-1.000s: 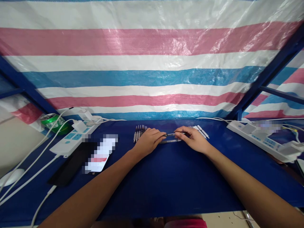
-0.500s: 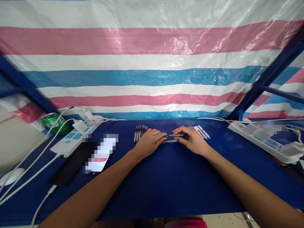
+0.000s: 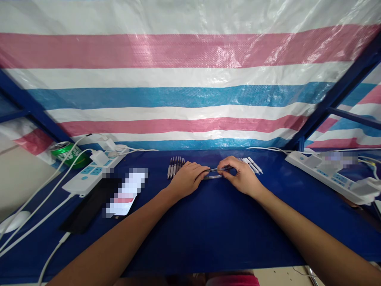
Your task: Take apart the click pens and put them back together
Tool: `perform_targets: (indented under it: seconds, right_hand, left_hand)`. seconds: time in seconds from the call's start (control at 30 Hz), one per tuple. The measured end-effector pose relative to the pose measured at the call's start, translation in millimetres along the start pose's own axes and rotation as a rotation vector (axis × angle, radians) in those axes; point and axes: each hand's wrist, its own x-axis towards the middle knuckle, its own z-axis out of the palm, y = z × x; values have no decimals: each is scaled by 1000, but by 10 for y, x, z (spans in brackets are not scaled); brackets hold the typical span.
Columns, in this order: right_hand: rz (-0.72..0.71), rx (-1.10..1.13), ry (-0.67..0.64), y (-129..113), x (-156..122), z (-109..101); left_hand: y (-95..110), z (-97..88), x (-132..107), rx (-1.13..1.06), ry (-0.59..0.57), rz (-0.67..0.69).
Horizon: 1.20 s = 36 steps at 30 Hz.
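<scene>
Backdrop: a striped pink, white and blue tarp (image 3: 190, 79) hangs across the far side, held on a blue metal frame (image 3: 336, 95).

Table: a dark blue cover (image 3: 208, 242) runs across the whole bench.

Left side: a left power strip (image 3: 92, 174) with white cables (image 3: 38, 206) trailing near, a green can (image 3: 64, 153) beyond it, a black phone (image 3: 89, 204), and beside that a pixelated white card (image 3: 126, 190). A white mouse (image 3: 13, 221) sits off the near left corner.

Right side: a right power strip (image 3: 324, 174), partly pixelated, with plugs and cables.

Layout: the strips and cables sit out at the sides, apparently to keep them away from the hands, which work at the far middle of the table.

Rows: dark pens (image 3: 175, 167) lie side by side at the left, white pens (image 3: 251, 164) at the right, which looks like a way to keep the two kinds apart and in reach.

Hands: the left hand (image 3: 187, 179) and right hand (image 3: 242, 176) meet between the rows, wrists low, as if steadying fine work.

Fingers: the right thumb and forefinger are pinched closed on a slim pen (image 3: 218, 169); the left fingers curl together at its left end, though I cannot tell if they grip it.

Pen: it lies level, dark-tipped, just above a clear barrel (image 3: 212, 177) on the cover.
</scene>
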Motion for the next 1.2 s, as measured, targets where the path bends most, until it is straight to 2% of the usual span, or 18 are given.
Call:
perform_targets:
  seconds: [0.07, 0.17, 0.33, 0.43, 0.5, 0.63, 0.77, 0.87, 1.03, 1.2]
  right_hand:
    - [70, 36, 9, -10, -3, -8]
    - [166, 77, -50, 23, -8, -26]
    - [222, 215, -73, 88, -5, -25]
    - [267, 281, -166, 80, -4, -11]
    - [260, 265, -184, 74, -4, -6]
    - [203, 166, -58, 104, 1, -25]
    - [219, 142, 62, 165, 22, -74]
    - [218, 150, 140, 193, 46, -99]
    - [233, 86, 202, 246, 50, -157]
    - [228, -208, 194, 385, 20, -267]
  left_hand:
    - [-7, -7, 1, -9, 7, 1]
    - [-7, -15, 2, -24, 5, 16]
    - [0, -6, -3, -28, -15, 24]
    - [-7, -8, -2, -20, 8, 18]
    - [-8, -17, 2, -21, 5, 17]
    - [-7, -45, 14, -26, 4, -45]
    - [-34, -54, 14, -44, 73, -204]
    - [-58, -50, 12, -135, 130, -279]
    - [-60, -90, 19, -166, 202, -261]
    - [-94, -136, 8, -54, 157, -258]
